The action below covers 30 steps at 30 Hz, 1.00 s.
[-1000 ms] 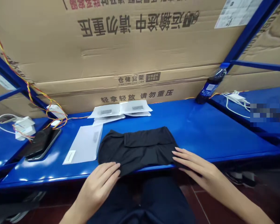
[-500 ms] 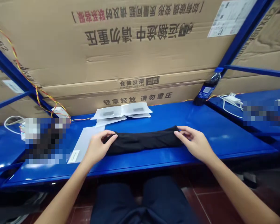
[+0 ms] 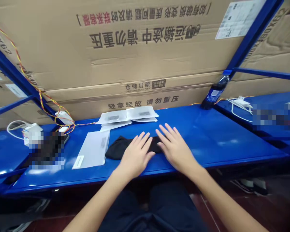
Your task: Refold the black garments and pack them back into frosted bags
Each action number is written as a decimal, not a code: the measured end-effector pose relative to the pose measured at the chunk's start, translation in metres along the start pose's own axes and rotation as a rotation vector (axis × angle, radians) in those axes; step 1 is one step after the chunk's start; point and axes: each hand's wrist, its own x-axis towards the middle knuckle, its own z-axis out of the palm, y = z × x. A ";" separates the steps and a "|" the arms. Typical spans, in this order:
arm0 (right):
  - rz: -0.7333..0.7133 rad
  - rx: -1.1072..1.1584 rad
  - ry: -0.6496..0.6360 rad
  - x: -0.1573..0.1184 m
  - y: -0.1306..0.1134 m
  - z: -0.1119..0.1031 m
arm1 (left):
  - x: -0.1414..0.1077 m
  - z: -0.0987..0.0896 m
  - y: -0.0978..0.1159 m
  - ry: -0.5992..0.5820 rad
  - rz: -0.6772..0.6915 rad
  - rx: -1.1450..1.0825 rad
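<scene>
A folded strip of black fabric (image 3: 119, 146) lies flat on the blue shelf (image 3: 217, 135) in front of me. My left hand (image 3: 136, 154) rests palm down over its middle, fingers extended. Palm down as well, my right hand (image 3: 175, 146) covers its right part, with the fingers spread. Neither hand grips the fabric. Left of the fabric lies a frosted plastic bag (image 3: 91, 148) with a small white label. Behind it, several more frosted bags (image 3: 113, 116) are stacked in two overlapping piles.
A dark drink bottle (image 3: 214, 93) stands at the back right by the blue upright. Large cardboard boxes (image 3: 147, 67) form the back wall. Twisted yellow and red wires (image 3: 42, 93) run down the left side to a white adapter (image 3: 64, 117). A blurred dark object (image 3: 48, 148) lies at the left.
Both hands have let go of the fabric's two ends and moved inward. They now lie flat on top of it, and the fabric is down on the shelf.
</scene>
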 end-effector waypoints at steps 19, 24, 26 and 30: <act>0.375 0.028 -0.189 -0.013 0.033 0.007 | -0.047 0.003 -0.050 -0.247 -0.391 0.028; 0.564 0.136 -0.096 0.005 0.051 0.001 | -0.038 0.001 -0.026 -0.037 -0.264 0.074; 0.599 0.161 -0.112 0.010 0.057 0.001 | -0.033 0.001 -0.013 -0.022 -0.176 0.039; 0.619 0.243 -0.141 0.015 0.065 0.001 | -0.030 0.006 -0.002 -0.148 -0.147 -0.049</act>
